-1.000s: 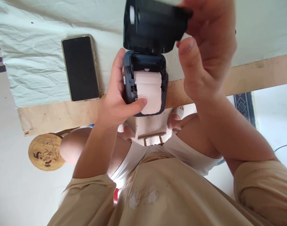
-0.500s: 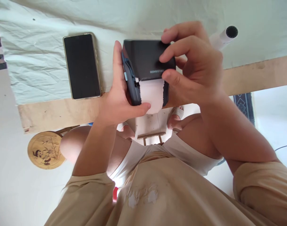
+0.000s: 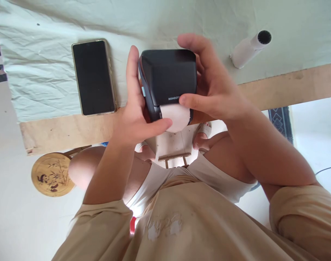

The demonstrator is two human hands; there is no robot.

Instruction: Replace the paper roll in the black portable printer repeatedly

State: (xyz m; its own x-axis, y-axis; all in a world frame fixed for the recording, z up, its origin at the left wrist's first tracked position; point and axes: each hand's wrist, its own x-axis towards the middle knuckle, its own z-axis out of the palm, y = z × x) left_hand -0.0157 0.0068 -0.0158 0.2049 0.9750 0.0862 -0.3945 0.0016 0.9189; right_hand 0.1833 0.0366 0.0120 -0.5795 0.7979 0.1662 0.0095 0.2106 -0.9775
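Observation:
A black label printer (image 3: 169, 76) marked NIIMBOT is held up between both hands at the table's near edge. White label paper (image 3: 176, 114) sticks out of its near side, below the lid. My left hand (image 3: 135, 108) grips the printer's left side, with the thumb lying over the paper and the fingers along the side and behind. On the other side, my right hand (image 3: 211, 79) is wrapped round the printer's right edge, its thumb on the lid beside the lettering. The printer's underside is hidden.
A phone (image 3: 93, 78) with a dark screen lies left of the printer on the pale green cloth (image 3: 143, 18). A white cylinder with a dark round end (image 3: 245, 50) lies to the right. The bare wooden table edge (image 3: 62, 132) runs in front; a round wooden stool (image 3: 53, 174) stands lower left.
The printer's lid has swung down, and its gap at the left side has closed. My right hand has moved from the lid's top to the printer's right side.

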